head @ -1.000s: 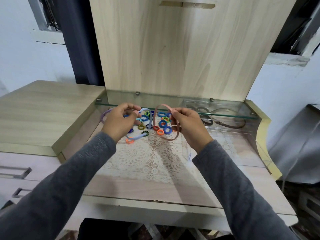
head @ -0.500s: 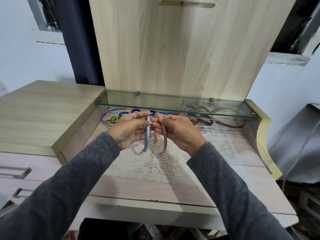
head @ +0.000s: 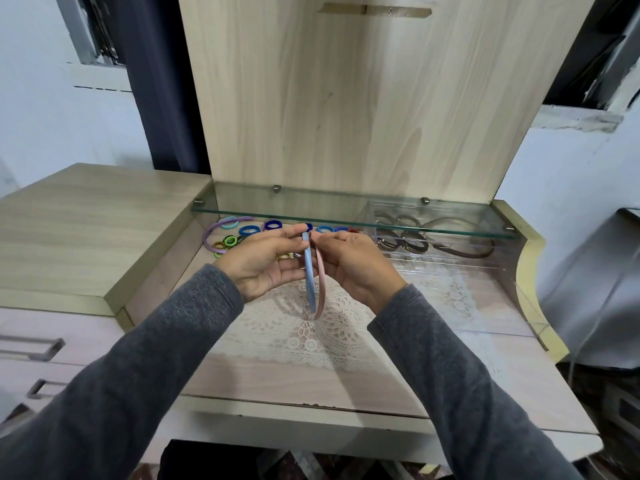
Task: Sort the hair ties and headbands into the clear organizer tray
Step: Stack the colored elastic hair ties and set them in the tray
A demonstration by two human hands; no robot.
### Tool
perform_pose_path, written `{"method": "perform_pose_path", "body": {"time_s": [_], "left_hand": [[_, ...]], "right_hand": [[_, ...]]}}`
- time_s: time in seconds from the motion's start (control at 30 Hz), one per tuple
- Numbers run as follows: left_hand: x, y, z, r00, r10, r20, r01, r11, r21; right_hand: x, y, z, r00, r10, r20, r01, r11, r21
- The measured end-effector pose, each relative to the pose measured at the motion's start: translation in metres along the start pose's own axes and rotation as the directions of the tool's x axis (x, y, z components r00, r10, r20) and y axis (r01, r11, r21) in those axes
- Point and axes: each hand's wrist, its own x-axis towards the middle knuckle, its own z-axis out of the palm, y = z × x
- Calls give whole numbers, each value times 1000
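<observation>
Blue headband [head: 309, 271] (left hand [head: 263, 263]), pink headband [head: 322, 285]

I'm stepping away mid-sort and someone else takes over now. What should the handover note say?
Left hand pinches the blue headband; right hand pinches the pink headband, both hanging side by side over the lace mat.
Done: dark hair ties and a brown headband lie in the clear organizer tray.
To do: these two headbands, the purple headband and the coloured hair ties under the glass shelf.
</observation>
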Motion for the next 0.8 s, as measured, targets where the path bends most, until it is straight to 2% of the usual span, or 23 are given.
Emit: {"method": "perform_pose_path", "body": {"time_s": [0.3,0.4,0.47,0.53,0.63,0.73,0.8], "left_hand": [[2,-2,0,1000,8,9,-8,1000,5],[7,-7,-8,994,63,-90,-53,993,110],[19,-13,-25,956,157,-246,-84,955,285],[34,-21,-50,868,303,-393,-55,845,532],[55,-34,-94,784,432,-447,173,539,824],[69,-38,-129,766,498,-405,369,175,913],[74,-36,-143,784,491,-380,416,39,908]], "right_hand": [[-3,-7,1,1000,-8,9,8,1000,13],[-2,-8,-2,1000,-5,29,3,998,60],[-1,-9,-4,999,6,43,-10,995,98],[-1,-10,-6,999,7,53,-13,993,120],[-1,-9,-9,998,-4,65,-5,991,137],[1,-7,-12,998,-8,60,-1,990,138],[2,-5,-14,998,-16,59,8,991,136]]}}
